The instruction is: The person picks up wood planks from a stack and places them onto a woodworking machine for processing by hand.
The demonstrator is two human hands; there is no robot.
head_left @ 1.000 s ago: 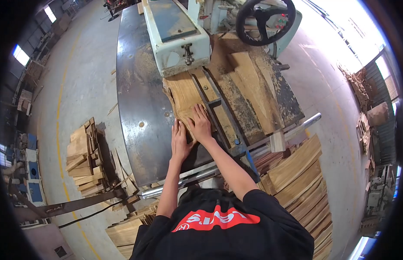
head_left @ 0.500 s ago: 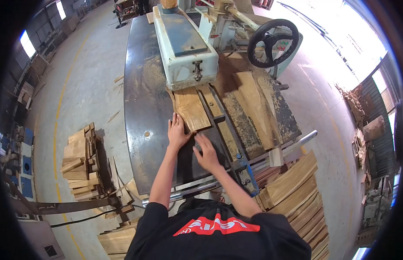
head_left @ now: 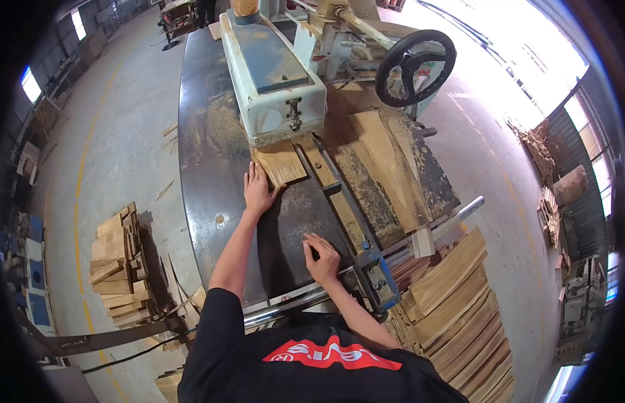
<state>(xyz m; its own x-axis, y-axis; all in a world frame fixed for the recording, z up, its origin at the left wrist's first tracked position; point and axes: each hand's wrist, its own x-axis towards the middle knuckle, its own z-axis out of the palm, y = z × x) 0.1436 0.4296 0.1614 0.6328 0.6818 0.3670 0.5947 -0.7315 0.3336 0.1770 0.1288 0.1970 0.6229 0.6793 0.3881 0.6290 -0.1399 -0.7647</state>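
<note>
A wooden board lies flat on the dark metal table, its far part hidden under the pale machine housing. My left hand rests against the board's left near corner, fingers stretched forward. Nearer to me and to the right, my right hand is over the table, away from the board, its fingers bent and thumb and forefinger near each other; nothing shows in it. A metal guide rail runs along the board's right side.
Another long board lies right of the rail. A black handwheel stands at the upper right. Stacked planks fill the lower right, and a wood pile stands on the floor at left. A steel bar edges the table.
The board is farther under the housing, with less of it showing. My left hand has moved forward with it. My right hand has drawn back toward me and its fingers have curled.
</note>
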